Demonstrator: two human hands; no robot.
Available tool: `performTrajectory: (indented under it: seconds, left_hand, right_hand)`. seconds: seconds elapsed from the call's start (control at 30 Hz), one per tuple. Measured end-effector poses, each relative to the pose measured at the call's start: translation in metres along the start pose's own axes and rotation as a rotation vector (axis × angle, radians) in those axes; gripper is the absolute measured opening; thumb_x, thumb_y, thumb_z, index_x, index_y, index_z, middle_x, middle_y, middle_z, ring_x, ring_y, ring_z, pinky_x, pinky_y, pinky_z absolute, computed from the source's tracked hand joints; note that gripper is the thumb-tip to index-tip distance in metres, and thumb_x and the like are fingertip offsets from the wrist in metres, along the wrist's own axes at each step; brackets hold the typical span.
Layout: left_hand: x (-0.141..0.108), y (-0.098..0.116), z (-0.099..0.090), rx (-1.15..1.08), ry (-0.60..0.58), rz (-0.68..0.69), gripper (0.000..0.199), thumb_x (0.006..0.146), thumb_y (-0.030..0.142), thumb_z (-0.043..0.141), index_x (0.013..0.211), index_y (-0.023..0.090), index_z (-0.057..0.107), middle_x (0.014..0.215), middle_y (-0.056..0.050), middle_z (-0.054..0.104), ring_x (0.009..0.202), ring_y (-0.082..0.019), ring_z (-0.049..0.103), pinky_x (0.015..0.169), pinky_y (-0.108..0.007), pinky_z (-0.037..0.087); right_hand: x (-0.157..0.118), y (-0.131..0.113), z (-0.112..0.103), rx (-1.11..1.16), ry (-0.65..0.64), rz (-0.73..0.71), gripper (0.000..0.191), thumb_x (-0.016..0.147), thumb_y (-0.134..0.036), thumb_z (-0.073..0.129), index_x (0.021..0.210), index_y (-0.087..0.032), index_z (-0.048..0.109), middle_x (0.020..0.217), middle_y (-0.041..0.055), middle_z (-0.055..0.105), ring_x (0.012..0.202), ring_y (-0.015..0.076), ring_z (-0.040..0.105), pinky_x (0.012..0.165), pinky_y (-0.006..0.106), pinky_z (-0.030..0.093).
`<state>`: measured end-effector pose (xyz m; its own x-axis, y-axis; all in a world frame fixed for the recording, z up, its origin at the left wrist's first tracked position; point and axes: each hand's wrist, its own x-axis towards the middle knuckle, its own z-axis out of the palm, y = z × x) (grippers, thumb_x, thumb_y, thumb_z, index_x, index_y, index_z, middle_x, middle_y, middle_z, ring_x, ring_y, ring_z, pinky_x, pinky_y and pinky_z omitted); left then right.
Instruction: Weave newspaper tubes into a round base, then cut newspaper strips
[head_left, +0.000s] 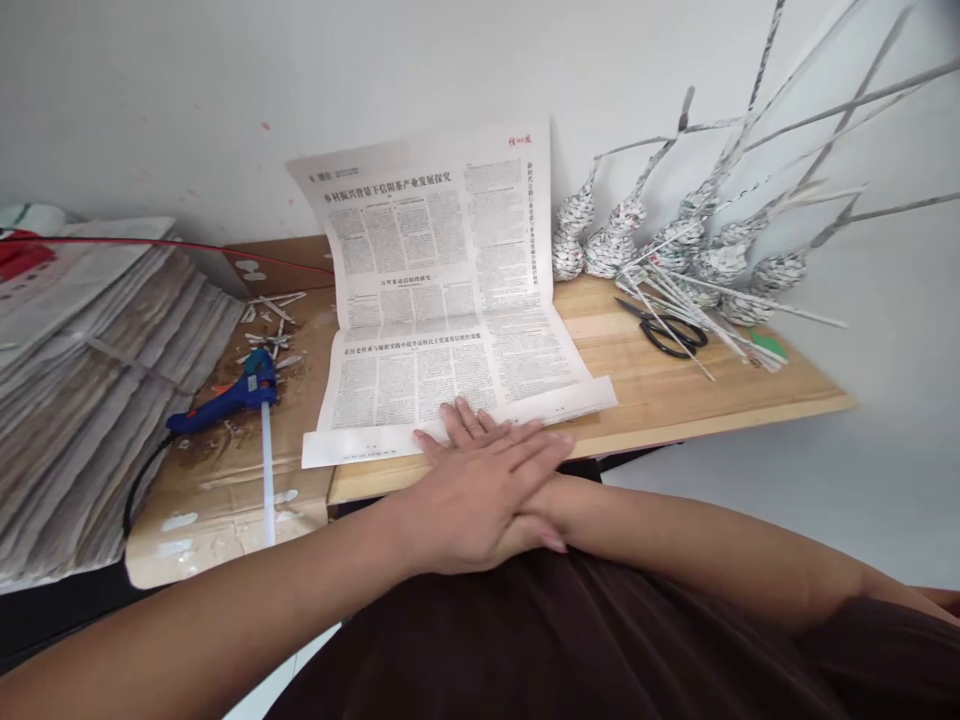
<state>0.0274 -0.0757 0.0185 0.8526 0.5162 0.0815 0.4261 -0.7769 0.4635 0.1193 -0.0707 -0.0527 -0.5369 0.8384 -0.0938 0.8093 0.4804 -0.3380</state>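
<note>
A newspaper sheet (420, 290) leans against the wall, its lower part lying on the wooden table. Along its near edge a strip (352, 443) is folded up. My right hand (472, 424) rests on this fold near the middle, fingers stretched out and apart. Across the back of my right hand and its wrist lies my left hand (480, 490), fingers extended, with nothing seen in it. It hides most of my right hand.
At left stand a tall newspaper stack (112, 380) and a blue glue gun (232, 395) on cardboard (202, 490). Black-handled scissors (667, 330), paper sticks (690, 300) and several woven paper gourds (622, 235) sit at right on the table (780, 385).
</note>
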Motion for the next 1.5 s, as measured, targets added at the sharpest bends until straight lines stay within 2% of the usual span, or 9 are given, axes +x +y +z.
performTrajectory:
  seconds: [0.13,0.23,0.4,0.53,0.67,0.87,1.03,1.27,1.5]
  left_hand:
    - [0.043,0.044,0.010,0.014,-0.032,0.085,0.076,0.093,0.066,0.035,0.156,0.025,0.024,0.153,-0.009,0.044,0.141,-0.032,0.038,0.112,-0.051,0.032]
    - [0.058,0.056,0.012,0.115,-0.039,0.181,0.073,0.095,0.062,0.038,0.155,0.021,0.029,0.154,-0.008,0.043,0.144,-0.032,0.033,0.113,-0.049,0.032]
    - [0.009,0.019,0.013,0.274,0.137,0.174,0.080,0.095,0.062,0.037,0.155,0.011,0.024,0.160,-0.014,0.031,0.150,-0.029,0.019,0.120,-0.047,0.025]
    - [-0.052,-0.017,0.031,0.421,0.291,0.046,0.079,0.097,0.047,0.046,0.156,0.005,0.014,0.158,-0.020,0.030,0.150,-0.030,0.017,0.118,-0.047,0.031]
    - [-0.082,-0.031,0.053,0.572,0.357,-0.172,0.069,0.096,0.032,0.052,0.152,0.001,0.025,0.153,-0.022,0.039,0.147,-0.032,0.028,0.115,-0.049,0.036]
    - [-0.078,-0.035,0.053,0.623,0.390,-0.169,0.042,0.093,0.025,0.052,0.129,0.007,0.059,0.134,-0.017,0.062,0.134,-0.032,0.049,0.111,-0.048,0.042]
    - [-0.076,-0.038,0.048,0.688,0.411,-0.170,0.033,0.088,0.016,0.051,0.115,0.011,0.069,0.113,-0.014,0.073,0.121,-0.032,0.059,0.101,-0.046,0.049]
    - [-0.074,-0.036,0.048,0.725,0.304,-0.235,0.050,0.093,0.022,0.047,0.143,0.013,0.049,0.147,-0.010,0.051,0.137,-0.027,0.047,0.106,-0.041,0.045]
    - [-0.074,-0.036,0.054,0.679,0.307,-0.290,0.066,0.096,0.023,0.049,0.157,0.021,0.023,0.153,-0.007,0.043,0.141,-0.026,0.041,0.112,-0.042,0.040]
  right_hand:
    - [0.000,0.011,-0.022,0.074,-0.207,-0.111,0.072,0.094,-0.052,0.054,0.156,-0.036,0.021,0.166,0.0022,-0.005,0.151,0.0304,-0.009,0.122,0.055,0.006]
    - [0.002,0.016,-0.029,0.112,-0.270,-0.156,0.081,0.090,-0.052,0.061,0.157,-0.033,0.019,0.166,0.0061,-0.007,0.150,0.0327,-0.013,0.121,0.057,0.007]
    - [0.002,0.010,-0.015,0.139,-0.074,-0.013,0.054,0.104,-0.034,0.034,0.156,-0.027,0.026,0.166,0.0048,0.009,0.152,0.0254,0.000,0.124,0.050,0.010]
    - [-0.006,0.010,-0.027,0.333,-0.075,-0.095,0.082,0.096,-0.039,0.048,0.158,-0.008,0.004,0.165,0.0158,0.000,0.152,0.0289,-0.003,0.124,0.051,0.007]
    - [-0.015,0.014,-0.047,0.528,-0.015,-0.115,0.084,0.091,-0.016,0.042,0.158,-0.010,-0.007,0.165,0.0168,0.003,0.153,0.0238,0.001,0.124,0.051,0.011]
    - [-0.018,0.005,-0.042,0.313,-0.075,-0.228,0.084,0.084,-0.011,0.045,0.157,-0.005,0.004,0.165,0.0200,0.005,0.152,0.0288,-0.008,0.123,0.054,0.006]
    - [-0.022,0.002,-0.041,0.209,-0.054,-0.373,0.081,0.088,-0.018,0.048,0.157,-0.006,0.008,0.165,0.0204,0.005,0.151,0.0301,-0.009,0.123,0.053,0.009]
    - [-0.037,0.013,-0.038,0.079,-0.066,-0.196,0.094,0.090,-0.043,0.060,0.156,0.000,0.008,0.162,0.0274,0.006,0.151,0.0355,-0.003,0.122,0.056,0.010]
    - [-0.050,0.029,-0.040,-0.093,-0.070,-0.078,0.095,0.087,-0.048,0.063,0.153,0.006,0.020,0.160,0.0292,0.008,0.150,0.0396,0.001,0.122,0.055,0.012]
